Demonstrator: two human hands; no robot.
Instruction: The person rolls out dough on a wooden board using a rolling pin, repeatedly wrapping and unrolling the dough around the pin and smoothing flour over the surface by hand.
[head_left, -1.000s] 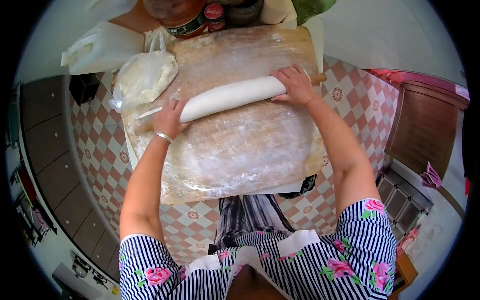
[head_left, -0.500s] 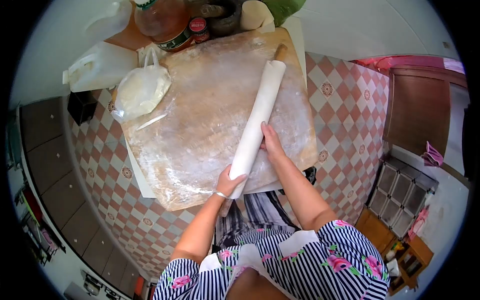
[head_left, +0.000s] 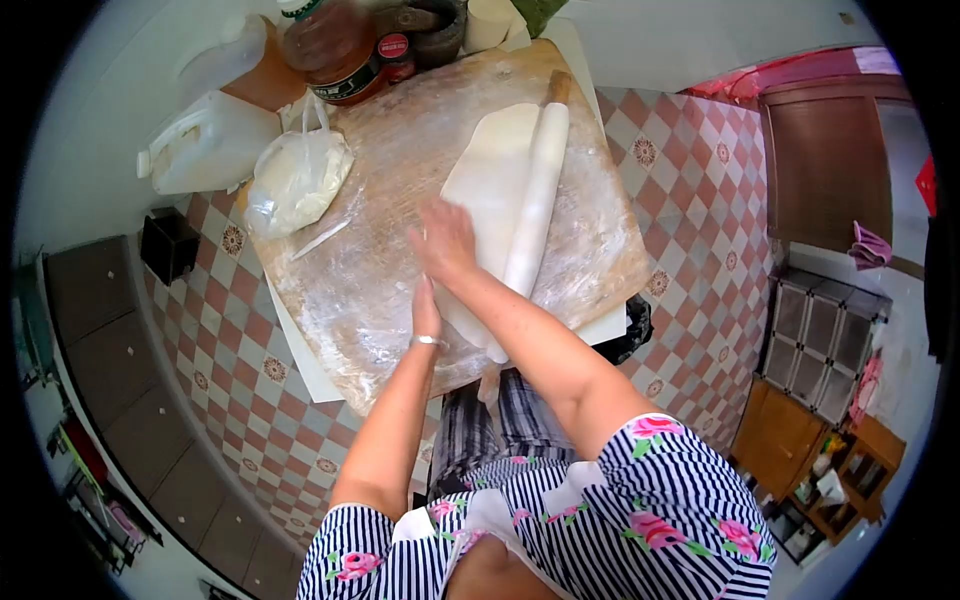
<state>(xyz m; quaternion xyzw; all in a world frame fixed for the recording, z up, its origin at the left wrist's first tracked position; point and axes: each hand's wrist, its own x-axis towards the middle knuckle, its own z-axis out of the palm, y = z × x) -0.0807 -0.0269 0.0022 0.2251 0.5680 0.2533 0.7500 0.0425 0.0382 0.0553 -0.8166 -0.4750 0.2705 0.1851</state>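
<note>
A sheet of dough lies partly spread on the floured board. The rest of it is wound around a long rolling pin, whose wooden ends stick out at top and bottom. My right hand, blurred by motion, reaches across to the sheet's left edge with fingers stretched out. Just below it, my left hand is held straight beside the dough's lower left edge, its fingertips close to my right hand. Neither hand grips the pin.
At the board's left lie a plastic bag of white powder and a thin white strip. Behind stand a white jug, a large bottle, a red-lidded jar and a dark mortar. A black bag hangs at the right.
Both hands have let go of the wrapped rolling pin and moved left. Part of the dough has come off the pin and now lies flat to its left.
</note>
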